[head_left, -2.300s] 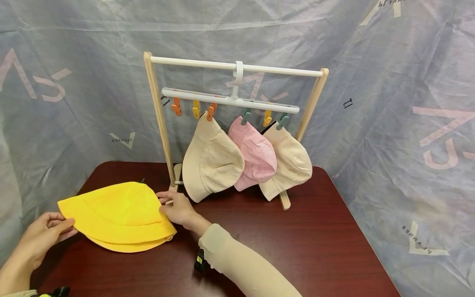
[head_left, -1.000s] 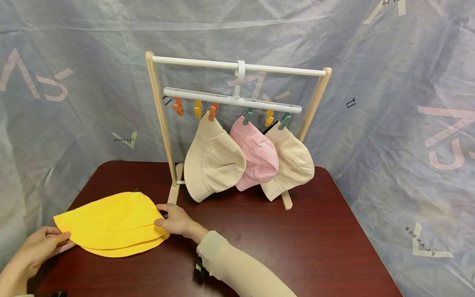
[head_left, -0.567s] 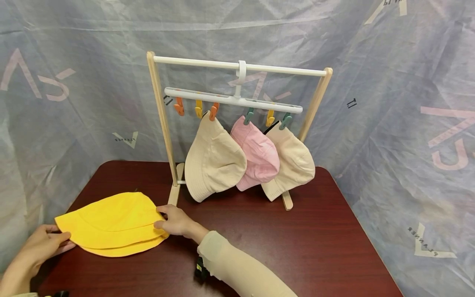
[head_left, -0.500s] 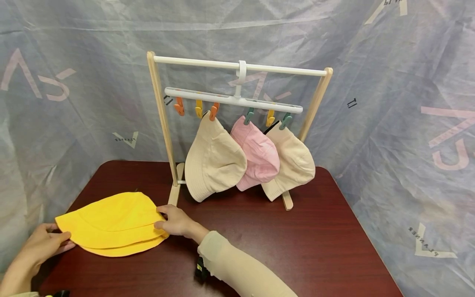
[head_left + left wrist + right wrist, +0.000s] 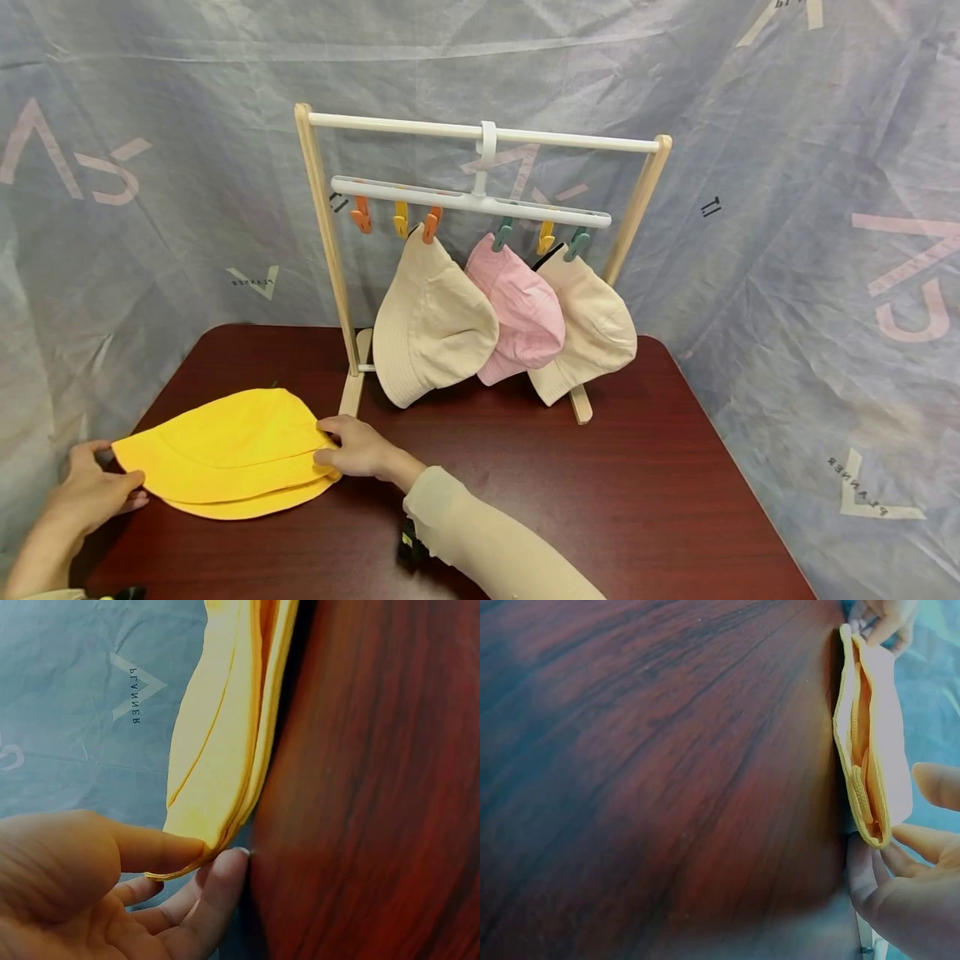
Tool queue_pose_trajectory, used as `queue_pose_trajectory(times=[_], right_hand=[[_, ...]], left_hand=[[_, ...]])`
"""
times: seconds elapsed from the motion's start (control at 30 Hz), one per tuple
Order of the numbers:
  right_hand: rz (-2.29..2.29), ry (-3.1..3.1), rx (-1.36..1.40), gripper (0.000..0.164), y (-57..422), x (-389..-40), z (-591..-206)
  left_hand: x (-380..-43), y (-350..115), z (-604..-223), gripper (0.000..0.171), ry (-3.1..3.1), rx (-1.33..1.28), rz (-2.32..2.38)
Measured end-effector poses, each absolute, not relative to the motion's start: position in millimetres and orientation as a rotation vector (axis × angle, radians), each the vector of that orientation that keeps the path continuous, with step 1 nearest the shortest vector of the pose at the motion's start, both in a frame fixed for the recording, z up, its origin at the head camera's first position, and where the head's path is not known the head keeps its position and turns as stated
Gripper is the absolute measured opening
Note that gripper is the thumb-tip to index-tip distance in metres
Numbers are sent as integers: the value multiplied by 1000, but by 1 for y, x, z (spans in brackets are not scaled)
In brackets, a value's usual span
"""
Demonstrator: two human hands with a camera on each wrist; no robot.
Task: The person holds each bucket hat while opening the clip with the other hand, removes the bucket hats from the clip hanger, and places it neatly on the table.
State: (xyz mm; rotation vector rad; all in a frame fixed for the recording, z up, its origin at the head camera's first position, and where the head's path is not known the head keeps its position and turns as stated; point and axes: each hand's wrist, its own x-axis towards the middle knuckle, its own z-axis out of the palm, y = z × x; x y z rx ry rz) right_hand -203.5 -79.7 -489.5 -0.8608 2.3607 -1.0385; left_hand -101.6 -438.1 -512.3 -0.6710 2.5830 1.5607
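A yellow bucket hat (image 5: 225, 450), folded flat, lies at the left of the table, its brim edges toward the front. My left hand (image 5: 88, 492) pinches the brim's left corner. In the left wrist view the thumb (image 5: 176, 850) is on top of the cloth and fingers are beneath. At the other end my right hand (image 5: 363, 450) holds the hat, with fingers tucked under its edge in the right wrist view. The layered brim (image 5: 877, 832) shows a narrow gap there.
Behind stands a wooden rack (image 5: 322, 225) with a white clip hanger (image 5: 465, 201). Two cream hats (image 5: 438, 325) and a pink hat (image 5: 517, 312) hang from its clips. The dark red table (image 5: 600, 500) extends right; a grey curtain (image 5: 787, 292) surrounds it.
Since the oldest frame, the hat and both hands have come down a little toward the front left. Lately the hat is still, while the left hand's fingers have shifted upward at the corner.
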Motion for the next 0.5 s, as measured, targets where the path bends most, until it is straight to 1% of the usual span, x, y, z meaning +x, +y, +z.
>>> queue_pose_trajectory(times=[0.3, 0.5], right_hand=[[-1182, 2236, -774, 56, -68, -207, -486], [-1204, 2240, -818, 55, -55, -212, -481]], left_hand=[[-100, -437, -512, 85, 2655, -698, 1453], [-99, -434, -499, 83, 2737, -768, 1228]])
